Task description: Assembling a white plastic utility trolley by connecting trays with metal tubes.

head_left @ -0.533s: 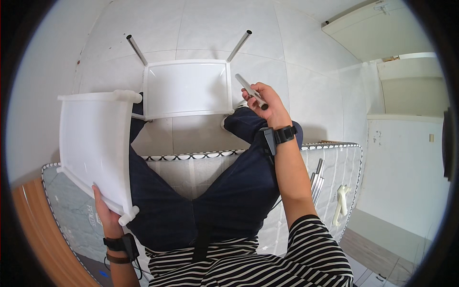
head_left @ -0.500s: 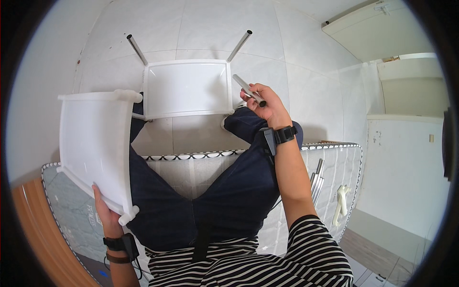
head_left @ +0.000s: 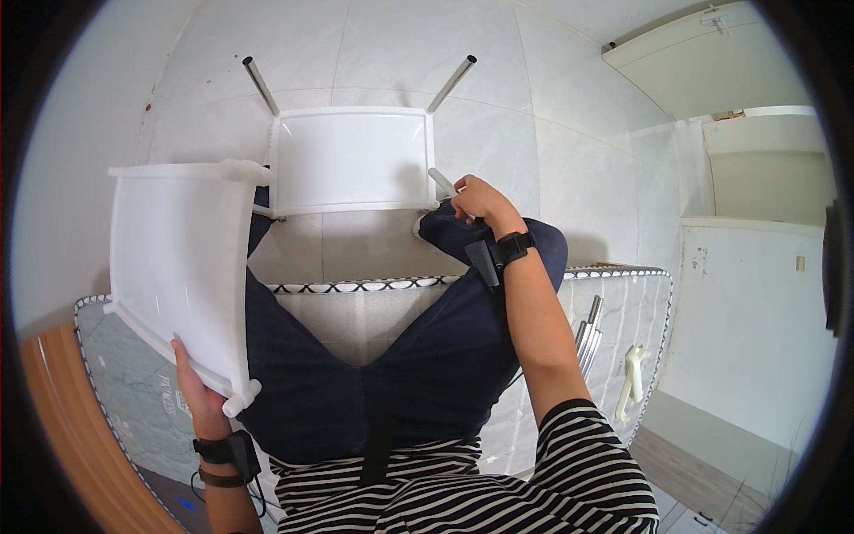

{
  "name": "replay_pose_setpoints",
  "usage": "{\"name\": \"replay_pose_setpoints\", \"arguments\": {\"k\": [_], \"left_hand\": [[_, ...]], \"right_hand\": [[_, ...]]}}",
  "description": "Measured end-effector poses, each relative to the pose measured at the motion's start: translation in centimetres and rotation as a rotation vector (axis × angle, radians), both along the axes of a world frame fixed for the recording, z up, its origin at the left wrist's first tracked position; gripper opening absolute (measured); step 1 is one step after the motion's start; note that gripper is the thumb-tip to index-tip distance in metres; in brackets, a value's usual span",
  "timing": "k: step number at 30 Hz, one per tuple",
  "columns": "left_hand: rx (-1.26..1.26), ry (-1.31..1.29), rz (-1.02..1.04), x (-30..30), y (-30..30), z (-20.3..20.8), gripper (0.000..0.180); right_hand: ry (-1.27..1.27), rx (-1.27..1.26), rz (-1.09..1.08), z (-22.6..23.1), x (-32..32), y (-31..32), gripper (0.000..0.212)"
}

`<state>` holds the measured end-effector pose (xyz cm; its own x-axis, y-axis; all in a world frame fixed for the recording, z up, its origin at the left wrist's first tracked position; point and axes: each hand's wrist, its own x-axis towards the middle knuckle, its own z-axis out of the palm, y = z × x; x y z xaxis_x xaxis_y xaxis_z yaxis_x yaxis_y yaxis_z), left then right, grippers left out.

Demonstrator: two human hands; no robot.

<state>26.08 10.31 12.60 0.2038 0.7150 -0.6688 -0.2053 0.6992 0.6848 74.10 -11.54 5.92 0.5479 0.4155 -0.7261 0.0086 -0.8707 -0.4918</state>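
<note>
My left hand (head_left: 199, 392) grips the lower edge of a white plastic shelf panel (head_left: 178, 258), which is tilted up beside my left thigh. The panel has round sockets at its corners. In my right hand (head_left: 480, 199) is a metal tube (head_left: 442, 182); only one end shows past the closed fingers. That end is close to the right edge of a second white shelf panel (head_left: 351, 160), in front of me between my feet. From its far corners rise a left metal tube (head_left: 261, 84) and a right metal tube (head_left: 452, 83).
I sit on a grey quilted mattress (head_left: 342, 320) with patterned piping. Several loose metal tubes (head_left: 587, 334) and a white plastic piece (head_left: 632, 383) lie on it to my right. A pale cabinet (head_left: 752, 303) stands at the right, its upper door (head_left: 703, 62) ajar. Wood slats (head_left: 62, 409) are at left.
My right hand has turned over, palm now downward, and the tube's exposed end has moved slightly lower, near the far panel's edge. My left hand keeps its grip on the tilted panel.
</note>
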Motion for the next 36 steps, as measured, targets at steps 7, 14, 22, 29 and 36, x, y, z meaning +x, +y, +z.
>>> {"name": "replay_pose_setpoints", "arguments": {"k": [7, 14, 22, 29, 36], "left_hand": [[0.013, -0.013, -0.029, -0.1, -0.2, 0.3, 0.051], [0.011, -0.033, -0.011, -0.2, 0.0, -0.3, 0.052], [-0.004, -0.002, -0.008, -0.1, 0.1, -0.3, 0.052], [-0.003, -0.019, -0.012, 0.1, 0.0, -0.1, 0.051], [-0.008, -0.001, -0.006, -0.3, 0.2, -0.4, 0.051]], "right_hand": [[0.021, -0.177, -0.003, -0.9, 0.1, -0.3, 0.030], [-0.134, -0.333, 0.079, -1.8, 0.4, -0.6, 0.019], [-0.176, -0.355, 0.115, -1.6, 0.8, -0.6, 0.015], [-0.164, -0.401, 0.128, -1.5, 1.0, -0.5, 0.016], [-0.173, -0.367, 0.105, -2.0, 1.3, -0.7, 0.015]]}}
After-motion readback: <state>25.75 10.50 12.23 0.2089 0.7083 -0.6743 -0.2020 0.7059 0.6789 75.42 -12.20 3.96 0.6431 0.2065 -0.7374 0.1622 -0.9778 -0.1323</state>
